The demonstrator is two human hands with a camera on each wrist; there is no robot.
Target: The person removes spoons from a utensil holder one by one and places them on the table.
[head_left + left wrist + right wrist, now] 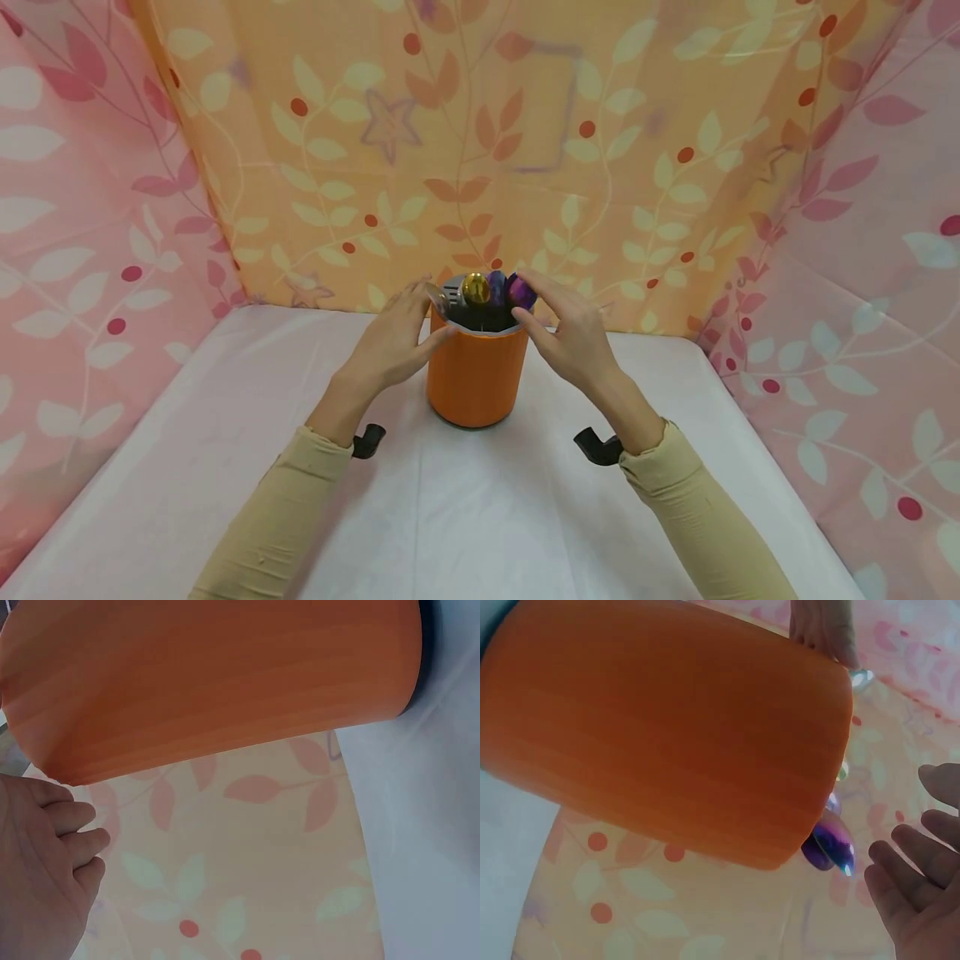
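Observation:
An orange cylindrical holder stands upright on the white table. A gold spoon, purple spoons and a silver utensil stick out of its top. My left hand is at the left of the rim, fingers straight, thumb against the rim beside the silver utensil. My right hand hovers at the right of the rim with its fingers extended by the purple spoons. The left wrist view shows the holder above my relaxed left hand. The right wrist view shows the holder, a purple spoon and my spread right hand.
Leaf-patterned cloth walls close the table in: orange cloth behind, pink cloth on the left and pink cloth on the right. The holder stands near the back wall, with bare white tabletop in front of it.

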